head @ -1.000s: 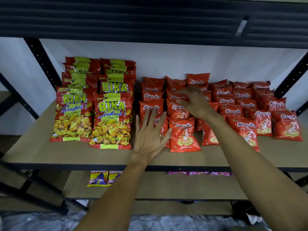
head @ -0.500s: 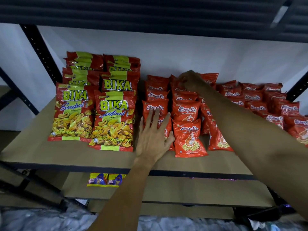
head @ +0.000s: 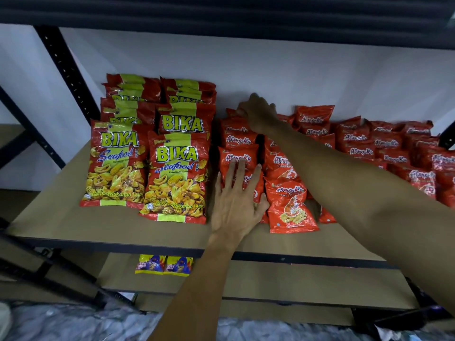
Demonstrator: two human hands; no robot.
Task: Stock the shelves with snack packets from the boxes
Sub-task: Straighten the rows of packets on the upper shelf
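- My left grip (head: 236,205) lies flat, fingers straight, pressing the front small orange packets (head: 291,207) at frame centre on the shelf (head: 73,217).
- My right grip (head: 261,112) reaches the back of the leftmost orange column, upper centre. I cannot tell whether it pinches a packet.
- Risk: my right forearm passes over the neighbouring columns, and dragging it back could knock leaning packets forward, off the shelf edge.
- Count: two columns of Bika packets (head: 176,178), at least three deep each.
- Orange packets: roughly six columns, too overlapped to total.
- Two yellow packets (head: 163,265) on the lower shelf (head: 295,279).
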